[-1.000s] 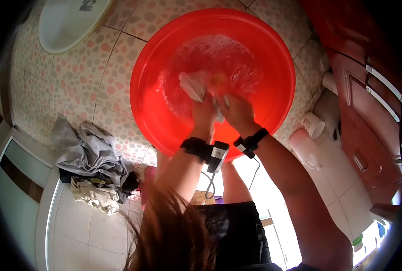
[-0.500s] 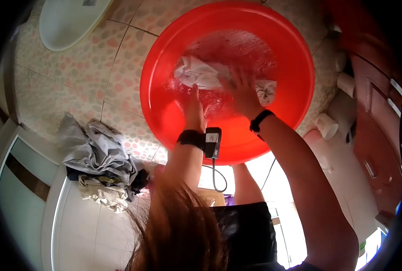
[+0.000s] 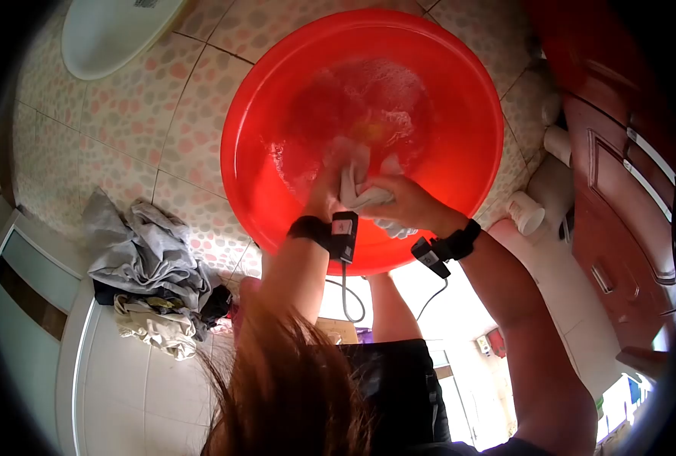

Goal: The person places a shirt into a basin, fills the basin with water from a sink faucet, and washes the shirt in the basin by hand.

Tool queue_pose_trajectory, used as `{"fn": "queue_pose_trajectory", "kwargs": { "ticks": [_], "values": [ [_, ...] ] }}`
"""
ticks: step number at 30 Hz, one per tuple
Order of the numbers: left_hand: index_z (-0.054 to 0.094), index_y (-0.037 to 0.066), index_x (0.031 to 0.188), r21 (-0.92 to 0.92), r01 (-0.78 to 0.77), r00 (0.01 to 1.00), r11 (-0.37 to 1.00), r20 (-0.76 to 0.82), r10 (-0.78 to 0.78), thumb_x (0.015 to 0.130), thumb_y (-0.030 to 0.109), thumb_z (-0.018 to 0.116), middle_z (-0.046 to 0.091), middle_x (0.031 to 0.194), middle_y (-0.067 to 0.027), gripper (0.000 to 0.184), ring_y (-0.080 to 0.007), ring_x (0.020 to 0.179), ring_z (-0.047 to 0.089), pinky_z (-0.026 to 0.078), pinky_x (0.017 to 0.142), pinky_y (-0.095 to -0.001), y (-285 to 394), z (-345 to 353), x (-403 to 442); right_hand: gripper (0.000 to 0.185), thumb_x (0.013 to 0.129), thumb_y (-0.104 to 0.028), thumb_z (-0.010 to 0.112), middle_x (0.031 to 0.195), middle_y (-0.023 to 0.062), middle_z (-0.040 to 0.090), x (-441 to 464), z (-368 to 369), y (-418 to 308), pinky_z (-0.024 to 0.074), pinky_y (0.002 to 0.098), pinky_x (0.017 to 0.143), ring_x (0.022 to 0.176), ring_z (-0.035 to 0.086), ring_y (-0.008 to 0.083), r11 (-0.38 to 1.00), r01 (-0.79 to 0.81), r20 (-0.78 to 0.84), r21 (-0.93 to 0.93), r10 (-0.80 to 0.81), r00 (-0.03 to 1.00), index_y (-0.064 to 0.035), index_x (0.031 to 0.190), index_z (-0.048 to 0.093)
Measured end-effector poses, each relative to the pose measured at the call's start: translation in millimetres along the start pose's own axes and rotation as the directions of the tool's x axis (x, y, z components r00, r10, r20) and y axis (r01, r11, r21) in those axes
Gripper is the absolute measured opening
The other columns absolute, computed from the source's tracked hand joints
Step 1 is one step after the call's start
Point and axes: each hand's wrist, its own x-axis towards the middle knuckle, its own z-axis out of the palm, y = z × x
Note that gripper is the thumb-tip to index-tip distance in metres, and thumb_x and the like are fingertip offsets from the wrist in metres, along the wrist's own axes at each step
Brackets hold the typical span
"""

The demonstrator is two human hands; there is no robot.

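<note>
A large red basin (image 3: 250, 129) holds foamy water (image 3: 376, 87). Over its near half, my two hands are close together on a wet, whitish cloth (image 3: 364, 196), which is bunched up between them. My left hand (image 3: 326, 186) grips the cloth from the left, its fingers partly blurred. My right hand (image 3: 410, 201) is closed round the other part, and a piece of the cloth hangs below it. Both wrists wear black straps with small boxes and cables.
A heap of grey, beige and dark clothes (image 3: 152, 258) lies on the tiled floor at the left. A pale round basin (image 3: 114, 34) is at upper left. At right are a white cup (image 3: 526, 213) and a red cabinet (image 3: 619, 190).
The cloth has come up out of the water toward me. My right hand, open over the cloth before, has turned and closed on it. The view has shifted slightly.
</note>
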Motion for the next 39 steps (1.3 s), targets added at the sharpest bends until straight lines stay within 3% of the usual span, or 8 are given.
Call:
{"fn": "queue_pose_trajectory", "kwargs": {
  "ticks": [4, 7, 10, 13, 17, 22, 35, 39],
  "values": [
    [0.050, 0.014, 0.105, -0.069, 0.117, 0.900, 0.991, 0.429, -0.077, 0.091, 0.037, 0.046, 0.057, 0.091, -0.0012, 0.027, -0.0116, 0.084, 0.057, 0.048, 0.069, -0.0245, -22.7, -38.1, 25.7, 0.028, 0.082, -0.024, 0.062, 0.064, 0.0052, 0.056, 5.5, 0.4, -6.1, 0.0467, 0.0292, 0.058, 0.062, 0.058, 0.0166, 0.986, -0.166, -0.134, -0.016, 0.162, 0.978, -0.0028, 0.099, 0.057],
    [0.050, 0.010, 0.109, 0.065, 0.009, 0.991, 0.998, 0.134, -0.017, 0.093, 0.040, 0.040, 0.058, 0.097, -0.0039, 0.035, -0.0136, 0.088, 0.056, 0.047, 0.075, -0.0278, -28.7, 1.7, -7.3, 0.030, 0.084, -0.033, 0.054, 0.068, 0.0114, 0.062, 37.3, 16.7, 36.8, 0.0475, 0.0325, 0.058, 0.065, 0.062, 0.0232, 0.960, 0.167, -0.556, -0.225, -0.267, 0.787, -0.0060, 0.093, 0.062],
    [0.049, 0.007, 0.113, 0.237, 0.001, 0.985, 0.971, -0.166, 0.039, 0.093, 0.040, 0.035, 0.057, 0.103, -0.0062, 0.041, -0.0158, 0.095, 0.055, 0.045, 0.079, -0.0301, -28.6, 13.2, -10.7, 0.031, 0.084, -0.036, 0.051, 0.076, 0.0127, 0.063, 47.4, 20.7, 44.6, 0.0478, 0.0366, 0.060, 0.068, 0.062, 0.0275, 0.879, 0.101, -0.597, -0.467, -0.397, 0.698, -0.0098, 0.095, 0.063],
    [0.051, 0.010, 0.103, 0.228, 0.037, 0.991, 0.973, -0.137, -0.005, 0.094, 0.039, 0.033, 0.054, 0.072, -0.0018, 0.035, -0.0107, 0.059, 0.052, 0.041, 0.049, -0.0241, -22.8, 7.6, -14.3, 0.031, 0.083, -0.038, 0.050, 0.074, 0.0125, 0.063, 45.8, 16.1, 36.4, 0.0480, 0.0379, 0.061, 0.069, 0.061, 0.0296, 0.857, 0.029, -0.561, -0.514, -0.362, 0.744, -0.0138, 0.098, 0.063],
    [0.047, 0.009, 0.112, 0.276, -0.246, 0.964, 0.929, -0.032, 0.264, 0.093, 0.041, 0.038, 0.053, 0.100, -0.0064, 0.039, -0.0149, 0.089, 0.055, 0.047, 0.071, -0.0284, -10.5, -1.1, -11.0, 0.033, 0.083, -0.034, 0.052, 0.091, 0.0150, 0.062, 31.0, -6.4, 32.2, 0.0471, 0.0394, 0.071, 0.084, 0.059, 0.0303, 0.850, 0.015, -0.492, -0.527, -0.320, 0.810, -0.0104, 0.105, 0.058],
    [0.016, 0.012, 0.141, 0.404, -0.384, 0.893, 0.830, -0.066, 0.445, 0.095, 0.034, 0.038, 0.014, 0.146, -0.0037, 0.055, -0.0195, 0.130, 0.028, 0.033, 0.100, -0.0339, 41.3, 46.3, -40.4, 0.048, 0.080, -0.022, 0.061, 0.128, 0.0212, 0.033, 10.2, -30.3, 47.7, 0.0332, 0.0451, 0.094, 0.116, 0.034, 0.0400, 0.765, 0.055, -0.650, -0.642, -0.581, 0.489, -0.0030, 0.119, 0.040],
    [0.031, 0.014, 0.135, 0.426, -0.044, 0.927, 0.904, -0.319, 0.196, 0.092, 0.024, 0.042, 0.040, 0.131, -0.0027, 0.046, -0.0151, 0.108, 0.048, 0.042, 0.086, -0.0270, 1.6, -40.4, -0.6, 0.061, 0.073, -0.014, 0.065, 0.117, 0.0181, 0.047, 100.2, -2.2, 94.3, 0.0361, 0.0402, 0.091, 0.106, 0.046, 0.0333, 0.763, -0.104, -0.610, -0.637, -0.417, 0.674, -0.0017, 0.126, 0.038],
    [0.032, 0.012, 0.134, 0.468, 0.005, 0.977, 0.884, -0.190, 0.095, 0.092, 0.028, 0.045, 0.047, 0.121, -0.0038, 0.047, -0.0142, 0.107, 0.048, 0.041, 0.088, -0.0290, -1.3, -73.8, 21.6, 0.041, 0.075, -0.010, 0.055, 0.097, 0.0109, 0.055, 78.8, -6.0, 94.9, 0.0399, 0.0299, 0.081, 0.090, 0.053, 0.0198, 0.965, 0.253, -0.268, 0.074, -0.225, 0.937, 0.0006, 0.114, 0.049]
  ]
}}
